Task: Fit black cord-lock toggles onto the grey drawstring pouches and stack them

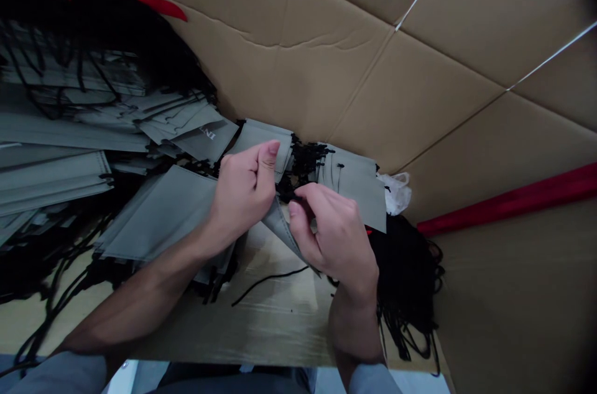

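My left hand (pixel 247 186) is closed in a fist, thumb on top, at the upper end of a small grey drawstring pouch (pixel 281 227). The pouch slants down between my hands, its lower part passing behind my right hand (pixel 333 232). Thumb and index finger of that hand are pinched together at a bit of black cord (pixel 295 196). What lies inside the left fist is hidden. Just beyond my hands are a stack of grey pouches (pixel 265 136) and another stack (pixel 357 179) with knotted black cord ends between them.
More grey pouches (pixel 158 214) with black cords are heaped on the left. A bundle of black cords (pixel 405 282) hangs over the right side of the cardboard surface (pixel 280 325). A clear plastic bag (pixel 396 192) and a red strip (pixel 508 198) lie near the cardboard wall (pixel 317 64).
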`<state>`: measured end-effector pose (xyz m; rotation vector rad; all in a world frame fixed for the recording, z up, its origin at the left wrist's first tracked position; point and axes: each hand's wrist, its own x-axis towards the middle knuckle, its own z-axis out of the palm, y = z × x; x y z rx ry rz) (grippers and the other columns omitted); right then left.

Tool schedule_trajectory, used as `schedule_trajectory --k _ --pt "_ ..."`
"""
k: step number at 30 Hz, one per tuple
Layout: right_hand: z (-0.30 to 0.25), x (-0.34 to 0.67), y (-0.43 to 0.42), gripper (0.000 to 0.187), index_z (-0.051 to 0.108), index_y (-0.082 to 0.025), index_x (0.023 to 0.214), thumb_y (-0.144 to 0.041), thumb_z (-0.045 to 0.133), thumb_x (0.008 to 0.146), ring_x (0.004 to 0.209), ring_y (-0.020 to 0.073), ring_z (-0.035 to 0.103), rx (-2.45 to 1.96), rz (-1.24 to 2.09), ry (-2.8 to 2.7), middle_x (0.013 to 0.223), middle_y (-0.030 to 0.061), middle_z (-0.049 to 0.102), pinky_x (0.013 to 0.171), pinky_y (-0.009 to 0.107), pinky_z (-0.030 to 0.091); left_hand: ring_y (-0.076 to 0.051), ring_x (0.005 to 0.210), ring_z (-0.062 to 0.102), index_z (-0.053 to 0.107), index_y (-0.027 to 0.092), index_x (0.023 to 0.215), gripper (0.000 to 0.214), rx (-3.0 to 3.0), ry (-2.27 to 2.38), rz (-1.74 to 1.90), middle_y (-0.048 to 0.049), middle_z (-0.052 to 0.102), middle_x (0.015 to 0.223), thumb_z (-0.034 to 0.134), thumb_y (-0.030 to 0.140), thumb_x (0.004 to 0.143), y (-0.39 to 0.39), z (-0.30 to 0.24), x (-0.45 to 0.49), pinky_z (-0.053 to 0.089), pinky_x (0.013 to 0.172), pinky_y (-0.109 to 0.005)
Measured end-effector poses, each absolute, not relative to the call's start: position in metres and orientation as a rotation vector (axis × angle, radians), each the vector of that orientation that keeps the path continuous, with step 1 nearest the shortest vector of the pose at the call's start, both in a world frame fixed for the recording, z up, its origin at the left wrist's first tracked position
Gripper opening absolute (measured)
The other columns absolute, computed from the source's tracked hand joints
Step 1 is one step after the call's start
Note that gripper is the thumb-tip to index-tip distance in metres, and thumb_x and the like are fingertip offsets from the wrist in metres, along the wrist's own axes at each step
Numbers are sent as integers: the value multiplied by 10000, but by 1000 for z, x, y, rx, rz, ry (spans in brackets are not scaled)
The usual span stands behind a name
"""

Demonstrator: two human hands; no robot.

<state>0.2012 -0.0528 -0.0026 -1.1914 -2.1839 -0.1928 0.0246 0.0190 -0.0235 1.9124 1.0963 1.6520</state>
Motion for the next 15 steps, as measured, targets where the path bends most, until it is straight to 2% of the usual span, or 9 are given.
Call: schedule_trajectory --k 4,11,13,15 --pt "-3 199 -52 224 699 -172 1082 -237 503 1169 826 214 741 -1202 -252 -2184 908 72 797 679 378 471 -135 534 391 475 227 680 611 1920 1101 1647 18 447 567 471 511 1222 18 -23 24 272 530 -359" --pt "-6 201 -45 282 599 -238 821 -140 515 1072 708 190 569 -1231 -387 -2196 716 9 636 638 392 359 -127 534 353 453 225 684 590 1972 1037 1558 28 403 572 449 475 1219 12 -15 22 269 529 -348" --pt "-8 203 -42 294 557 -250 796 -121 520 1057 703 186 539 -1201 -404 -2168 710 4 620 642 386 355 -120 552 396 504 221 729 510 2027 963 1446 37 453 601 483 417 1199 10 -11 20 309 544 -325" --pt "-10 204 -40 309 533 -257 794 -122 524 1072 695 182 515 -1173 -416 -2128 710 2 611 642 381 351 -110 600 490 604 218 844 314 2061 846 1302 48 558 672 573 329 1136 7 -7 18 388 578 -283"
